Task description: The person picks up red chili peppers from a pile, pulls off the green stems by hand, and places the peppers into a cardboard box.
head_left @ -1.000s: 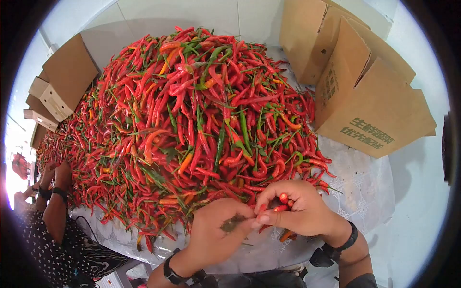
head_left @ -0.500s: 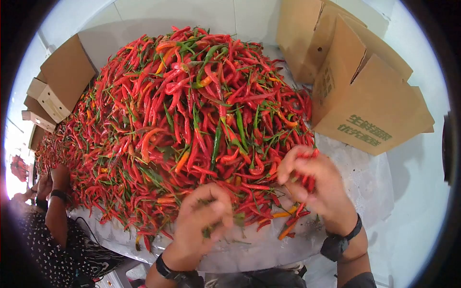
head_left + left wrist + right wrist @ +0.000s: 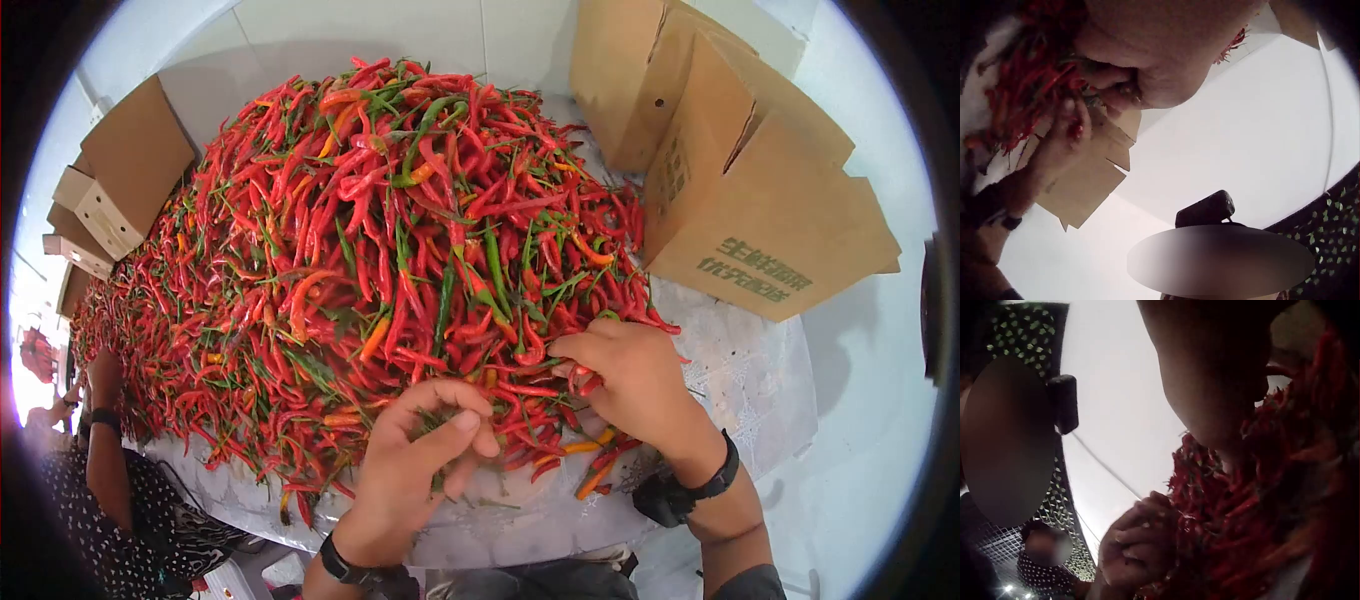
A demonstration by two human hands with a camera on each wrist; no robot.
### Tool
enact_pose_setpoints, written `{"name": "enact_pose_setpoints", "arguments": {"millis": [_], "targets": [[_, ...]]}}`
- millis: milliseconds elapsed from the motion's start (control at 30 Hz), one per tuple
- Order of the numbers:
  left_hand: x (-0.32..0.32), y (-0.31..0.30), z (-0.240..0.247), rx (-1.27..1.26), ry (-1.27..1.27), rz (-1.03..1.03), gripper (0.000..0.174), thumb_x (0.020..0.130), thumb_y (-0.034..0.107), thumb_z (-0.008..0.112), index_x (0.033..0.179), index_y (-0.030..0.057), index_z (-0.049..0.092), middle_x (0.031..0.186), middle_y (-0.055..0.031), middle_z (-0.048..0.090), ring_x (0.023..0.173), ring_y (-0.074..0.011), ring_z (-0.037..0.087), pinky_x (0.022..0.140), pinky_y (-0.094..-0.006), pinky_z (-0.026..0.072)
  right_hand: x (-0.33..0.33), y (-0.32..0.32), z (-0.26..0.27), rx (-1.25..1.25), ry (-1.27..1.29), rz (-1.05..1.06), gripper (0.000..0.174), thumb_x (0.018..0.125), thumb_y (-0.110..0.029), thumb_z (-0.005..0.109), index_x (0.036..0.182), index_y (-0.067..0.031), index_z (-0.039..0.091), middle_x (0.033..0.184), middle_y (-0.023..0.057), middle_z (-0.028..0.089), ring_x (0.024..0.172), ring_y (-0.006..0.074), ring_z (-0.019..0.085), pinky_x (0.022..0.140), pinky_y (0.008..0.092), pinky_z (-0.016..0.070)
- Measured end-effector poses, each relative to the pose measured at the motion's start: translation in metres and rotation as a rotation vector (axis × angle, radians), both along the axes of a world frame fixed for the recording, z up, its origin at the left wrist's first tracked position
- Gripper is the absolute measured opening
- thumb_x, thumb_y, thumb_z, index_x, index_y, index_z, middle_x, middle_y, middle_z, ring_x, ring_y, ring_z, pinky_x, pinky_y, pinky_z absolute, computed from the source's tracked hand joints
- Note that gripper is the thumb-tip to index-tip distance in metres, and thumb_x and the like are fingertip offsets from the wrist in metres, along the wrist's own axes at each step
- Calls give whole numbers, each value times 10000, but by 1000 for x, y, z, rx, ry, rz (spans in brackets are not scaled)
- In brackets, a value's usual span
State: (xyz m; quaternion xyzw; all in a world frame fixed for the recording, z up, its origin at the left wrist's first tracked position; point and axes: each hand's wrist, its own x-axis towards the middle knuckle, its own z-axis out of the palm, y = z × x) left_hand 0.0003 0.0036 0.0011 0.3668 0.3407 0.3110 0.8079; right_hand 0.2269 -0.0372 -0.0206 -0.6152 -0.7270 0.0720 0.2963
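Note:
A tall heap of red chili peppers (image 3: 330, 230), mixed with green and orange ones, covers much of the table. My left hand (image 3: 400, 475) is at the heap's front edge, fingers curled round green stems (image 3: 430, 422). To its right, my right hand (image 3: 640, 385) reaches palm-down over the heap's near right side, gripping red peppers (image 3: 588, 383) under its fingers. The two hands are apart. In the left wrist view, a red pepper tip (image 3: 1075, 130) shows at my right hand (image 3: 1060, 140). The right wrist view shows my left hand (image 3: 1138, 540) with curled fingers.
Large cardboard boxes (image 3: 770, 200) stand at the right back, and smaller opened ones (image 3: 135, 170) at the left. Another person's arm (image 3: 108, 450) reaches into the heap at far left. Orange peppers (image 3: 595, 478) and stem bits lie by the front edge of the tablecloth (image 3: 740, 370).
My hands, together a second ago, have parted. The right rose to the right, then turned palm-down onto the heap; the left drew back leftward. At far left, the other person's arm has shifted slightly.

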Motion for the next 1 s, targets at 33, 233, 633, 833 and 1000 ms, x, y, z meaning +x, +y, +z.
{"name": "enact_pose_setpoints", "arguments": {"millis": [33, 233, 633, 833, 1000], "targets": [[0, -1, 0, 24, 30, 5, 138, 870, 106, 593, 967, 12, 567, 748, -64, 593, 527, -80, 478, 418, -204, 330, 1, -1, 4, 29, 45, 14, 187, 710, -52, 686, 889, -89, 641, 714, 61, 572, 661, 227, 584, 567, 323, 452], [1, -6, -1, 208, 196, 6, 200, 828, 110, 672, 976, 10, 582, 799, -30, 605, 591, -65, 530, 486, -188, 404, 1, -8, 24, -192, 818, 106, 129, 841, -111, 635, 938, -30, 612, 831, 35, 604, 764, 117, 575, 664, 262, 456], [6, -11, -8, 859, 503, 45, 98, 760, 111, 705, 809, 51, 645, 750, -62, 621, 641, -188, 565, 607, -292, 426, -33, -17, 16, -803, 1234, 197, 255, 883, -248, 632, 942, -1, 611, 775, 47, 641, 710, 100, 612, 621, 230, 487], [7, -10, -4, 1129, 560, 149, 102, 738, 90, 703, 787, 45, 625, 703, -63, 599, 632, -206, 557, 604, -295, 425, -39, -17, 19, -699, 1163, 211, 233, 870, -258, 649, 866, -28, 607, 690, -4, 603, 619, 49, 552, 529, 213, 419], [1, -7, -6, 928, 505, 3, 122, 763, 112, 684, 792, 34, 596, 704, -56, 578, 632, -191, 543, 585, -300, 420, -39, -19, 17, -428, 688, 299, 177, 861, -211, 649, 882, -43, 598, 693, 22, 599, 599, 81, 564, 525, 240, 409]]}}
